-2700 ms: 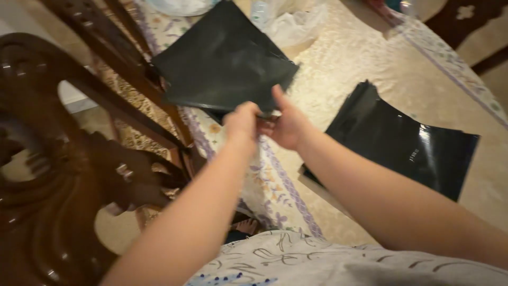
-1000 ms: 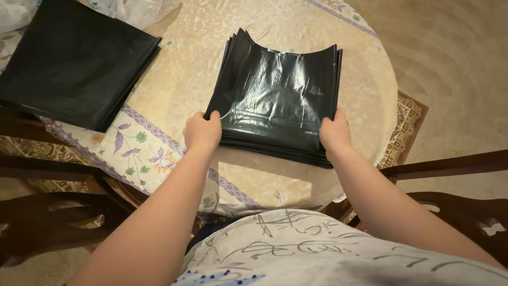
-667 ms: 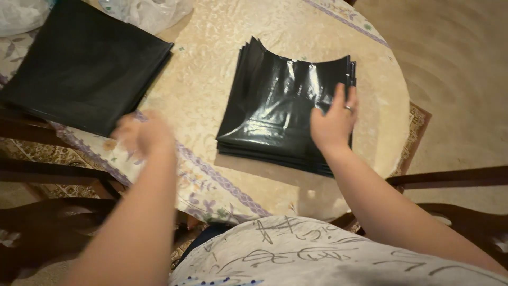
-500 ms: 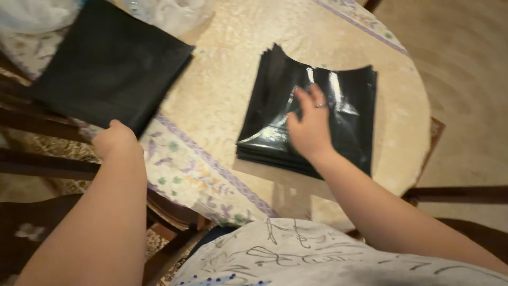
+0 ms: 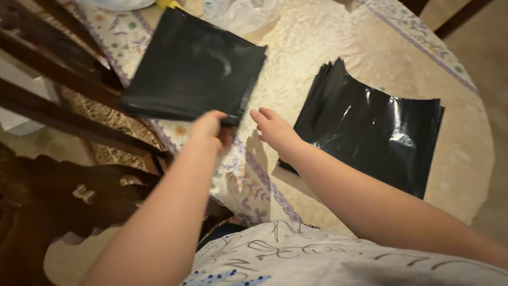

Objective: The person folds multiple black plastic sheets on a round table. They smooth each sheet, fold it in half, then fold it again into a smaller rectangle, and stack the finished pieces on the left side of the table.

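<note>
At the tabletop's (image 5: 328,47) near-left edge, left hand (image 5: 209,130) pinches the corner of the left stack of black plastic bags (image 5: 193,69), fingers closed on it. Right hand (image 5: 272,130) hovers open just beside, holding nothing. Second stack (image 5: 370,132) lies right, untouched. Best: pinch only the top sheet, steady the rest with the free palm.

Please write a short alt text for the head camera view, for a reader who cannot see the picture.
A person's left hand grips the near corner of a black plastic bag stack on a round table, with the open right hand beside it. A second glossy black stack lies to the right.
</note>
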